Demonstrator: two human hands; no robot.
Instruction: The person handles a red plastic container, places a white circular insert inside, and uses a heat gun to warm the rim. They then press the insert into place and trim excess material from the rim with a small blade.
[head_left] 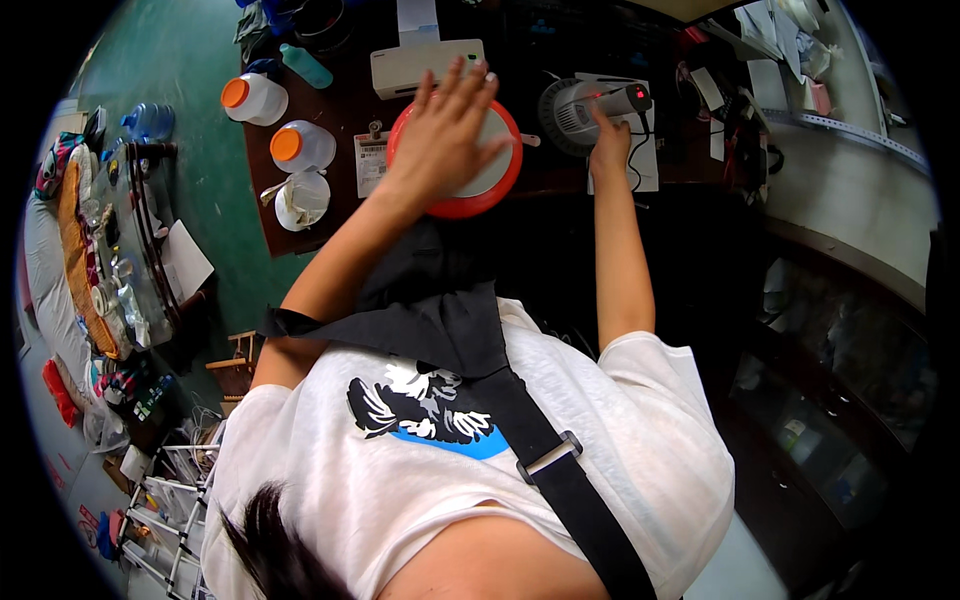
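Dark table (pixel 350 114) under orange-lidded jars (pixel 266 102), teal bottle (pixel 306 66)

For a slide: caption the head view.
Left grip spread over a red-rimmed round object, right grip at a gray corded device.

The round red-rimmed disc (pixel 492 178) looks like smooth plastic, its rim satiny and its pale centre more matt. Right of the disc, the grey tool (pixel 578 112) has a smooth hard-plastic body with a ribbed dark edge, beside a white sheet (pixel 645 165) of flat matt paper. Beyond the disc, the printer-like box (pixel 425 66) is white matt plastic. Left of it stand jars (pixel 268 102) of translucent, faintly shiny plastic with smooth orange lids (pixel 235 93). Beneath the disc, the dark brown tabletop (pixel 345 110) looks like wood. Nearer the wearer than the disc, the T-shirt (pixel 300 430) is soft creased cloth, crossed by a matt black fabric strap (pixel 530 425).
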